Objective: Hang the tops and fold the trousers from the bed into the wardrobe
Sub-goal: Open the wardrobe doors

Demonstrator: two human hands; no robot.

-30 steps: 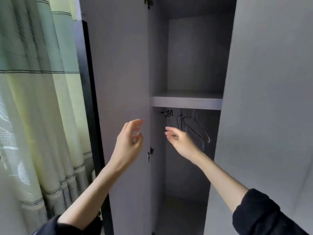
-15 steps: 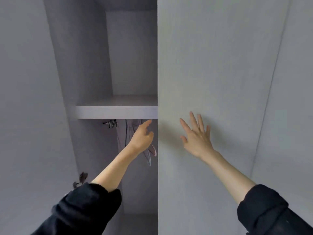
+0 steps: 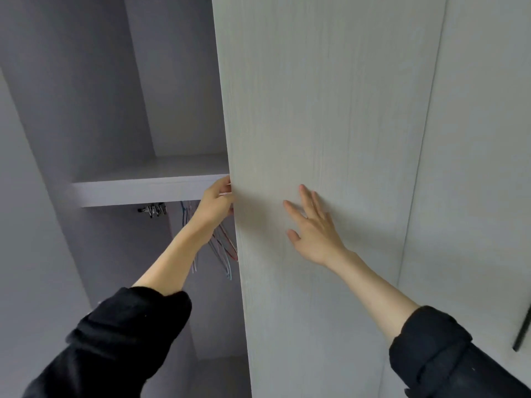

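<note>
- Wardrobe [image 3: 86,110]: the left bay stands open at 9 to 11 o'clock. A moment ago both hands were raised in front of this bay; the view has since swung right, so the right door now fills the middle of the frame.
- Shelf [image 3: 138,192]: at 9 o'clock, bare on the part that shows, a likely place for folded trousers.
- Hangers [image 3: 222,248]: thin wire ones hang under the shelf just left of centre, partly hidden by the left forearm. No top hangs on them.
- Left hand [image 3: 214,205]: half a second ago it reached in toward the hangers; now it has come up to the door edge, fingers curled round it, gripping. The arm runs up from 7 o'clock, black sleeve pushed back.
- Door [image 3: 330,124]: closed or nearly so, centre to 1 o'clock. I judge the step in hand is swinging it open so the rail can be reached in full.
- Right hand [image 3: 311,228]: fingers straight and spread, palm laid flat on the door face as it was half a second ago, holding nothing. The arm rises from 4 o'clock.
- Tops, trousers and the bed are out of view, so the task proper looks barely begun.
</note>
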